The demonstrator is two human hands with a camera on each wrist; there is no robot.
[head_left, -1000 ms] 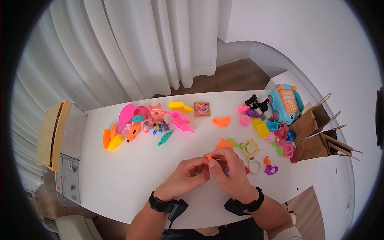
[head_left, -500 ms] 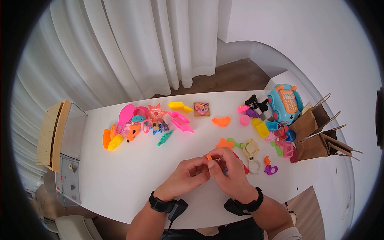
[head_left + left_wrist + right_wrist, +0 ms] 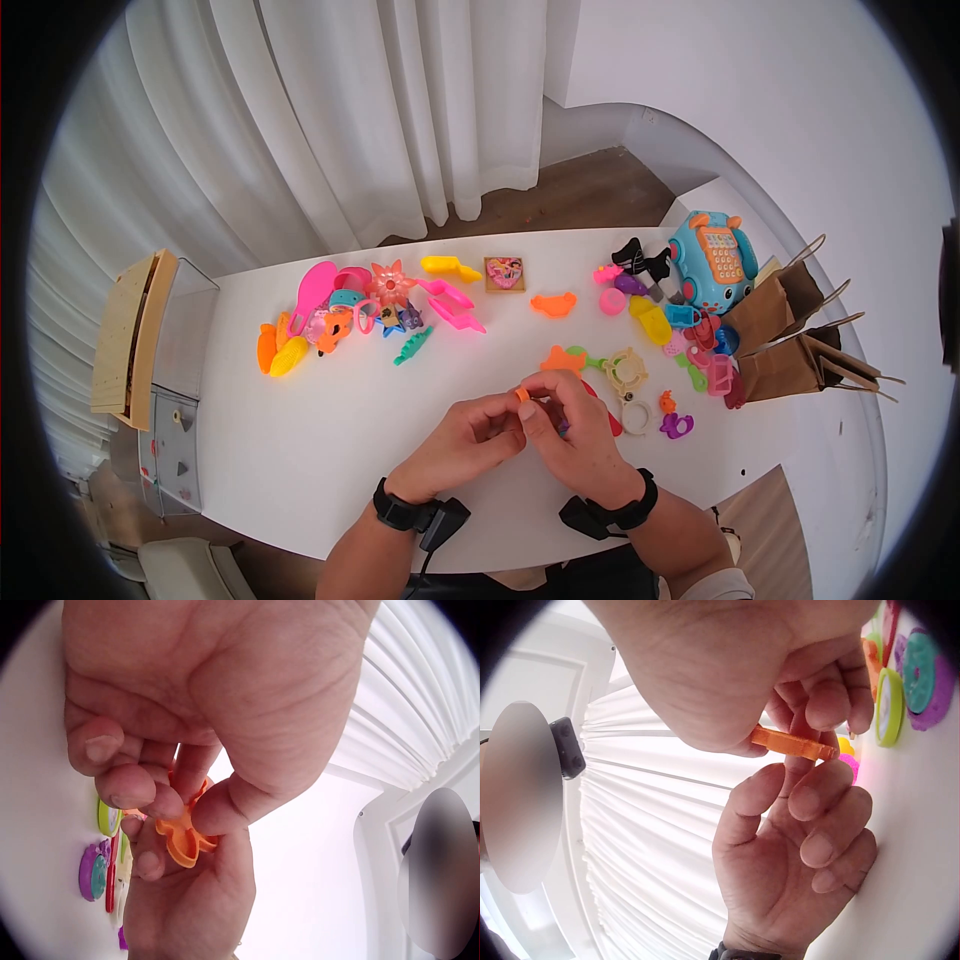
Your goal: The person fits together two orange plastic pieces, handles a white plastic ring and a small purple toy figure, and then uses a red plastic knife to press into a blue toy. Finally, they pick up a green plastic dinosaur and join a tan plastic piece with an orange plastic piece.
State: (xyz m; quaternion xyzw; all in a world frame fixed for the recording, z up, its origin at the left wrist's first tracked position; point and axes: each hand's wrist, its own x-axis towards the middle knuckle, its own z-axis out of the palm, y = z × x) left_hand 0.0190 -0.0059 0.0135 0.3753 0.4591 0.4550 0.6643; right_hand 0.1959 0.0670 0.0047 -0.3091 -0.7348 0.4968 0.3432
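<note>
Close above the white table, both hands meet around a small orange cookie cutter (image 3: 523,394). Seen from the left wrist, the orange cutter (image 3: 182,841) has raised thin walls and rounded lobes; fingers cover part of its outline. My left hand (image 3: 462,445) pinches one side between thumb and forefinger, its other fingers curled in. From the opposite side my right hand (image 3: 580,440) pinches it with thumb and fingers. The right wrist view catches the cutter (image 3: 791,743) edge-on. Beyond the hands lie a lime-green ring (image 3: 889,706) and a purple and teal toy (image 3: 928,679).
An orange star shape (image 3: 563,358), a beige ring (image 3: 627,369) and a purple piece (image 3: 677,426) lie past the right hand. Mixed toys fill the left, including a pink paddle (image 3: 318,285). At right stand a blue toy phone (image 3: 714,262) and brown paper bags (image 3: 785,366).
</note>
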